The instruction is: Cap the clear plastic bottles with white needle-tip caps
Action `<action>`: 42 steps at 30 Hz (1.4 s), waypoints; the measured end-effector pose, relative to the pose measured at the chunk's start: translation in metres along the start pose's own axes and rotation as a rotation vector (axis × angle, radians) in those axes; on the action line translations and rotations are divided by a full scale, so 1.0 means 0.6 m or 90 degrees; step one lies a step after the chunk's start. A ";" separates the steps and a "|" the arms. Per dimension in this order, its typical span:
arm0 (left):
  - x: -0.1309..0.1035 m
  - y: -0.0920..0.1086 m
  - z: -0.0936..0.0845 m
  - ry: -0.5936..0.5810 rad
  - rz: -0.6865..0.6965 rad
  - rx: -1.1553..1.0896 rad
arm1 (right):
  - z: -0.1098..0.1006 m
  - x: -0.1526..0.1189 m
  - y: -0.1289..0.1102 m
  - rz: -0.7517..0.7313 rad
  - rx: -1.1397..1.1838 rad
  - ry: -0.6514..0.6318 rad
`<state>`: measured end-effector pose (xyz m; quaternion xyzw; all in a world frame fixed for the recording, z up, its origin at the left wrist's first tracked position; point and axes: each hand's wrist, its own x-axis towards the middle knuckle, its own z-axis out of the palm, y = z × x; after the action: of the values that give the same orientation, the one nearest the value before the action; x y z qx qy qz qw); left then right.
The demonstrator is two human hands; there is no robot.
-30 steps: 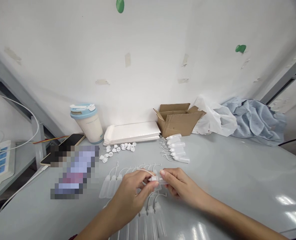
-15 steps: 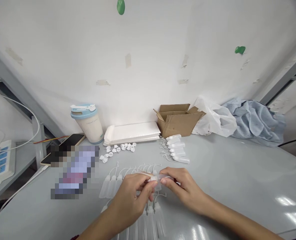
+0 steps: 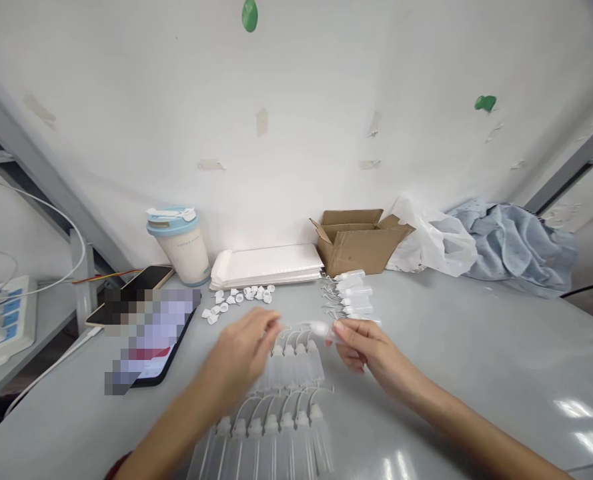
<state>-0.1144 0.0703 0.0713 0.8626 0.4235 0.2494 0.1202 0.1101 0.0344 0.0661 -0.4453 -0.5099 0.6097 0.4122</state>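
Between the thumb and fingers of my right hand (image 3: 363, 341) is a small translucent squeeze bottle (image 3: 321, 329), its white-capped end pointing left. My left hand (image 3: 243, 347) is just left of the cap, apart from it, with fingers curled together; whether anything is pinched in them is hidden. Below my hands lie two rows of translucent bottles with thin strap tails: an upper row (image 3: 296, 370), partly covered by my left hand, and a lower row (image 3: 271, 443). Loose white caps (image 3: 239, 297) lie scattered beyond my left hand. Several capped bottles (image 3: 357, 292) lie stacked beyond my right hand.
Along the wall stand a lidded cup (image 3: 181, 250), white padded envelopes (image 3: 266, 263), an open cardboard box (image 3: 366, 247), a plastic bag (image 3: 436, 240) and blue cloth (image 3: 516, 247). Two phones (image 3: 161, 367) lie at left, near a power strip (image 3: 6, 327).
My left hand has come off the bottle's cap and moved left and slightly up. My right hand still holds the bottle, raised a little, and more of the rows below shows.
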 end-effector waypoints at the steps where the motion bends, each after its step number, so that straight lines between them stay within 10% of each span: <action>1: 0.005 -0.017 -0.011 -0.028 -0.054 0.092 | -0.007 0.002 -0.002 -0.029 -0.021 0.034; 5: 0.014 -0.081 -0.042 -0.115 -0.247 0.365 | -0.044 0.017 -0.011 -0.131 -0.197 0.204; 16: 0.018 -0.117 -0.032 -0.225 -0.308 0.367 | -0.143 0.062 0.005 -0.238 -0.512 0.409; 31: 0.019 -0.109 -0.040 -0.234 -0.310 0.323 | -0.190 0.093 0.039 -0.364 -0.662 0.315; 42: 0.013 -0.117 -0.039 -0.257 -0.291 0.318 | -0.155 0.070 0.011 -0.438 -0.689 0.337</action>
<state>-0.1700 0.1193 0.0646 0.7802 0.6205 -0.0690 0.0396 0.1886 0.0974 0.0469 -0.5351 -0.7369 -0.0247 0.4124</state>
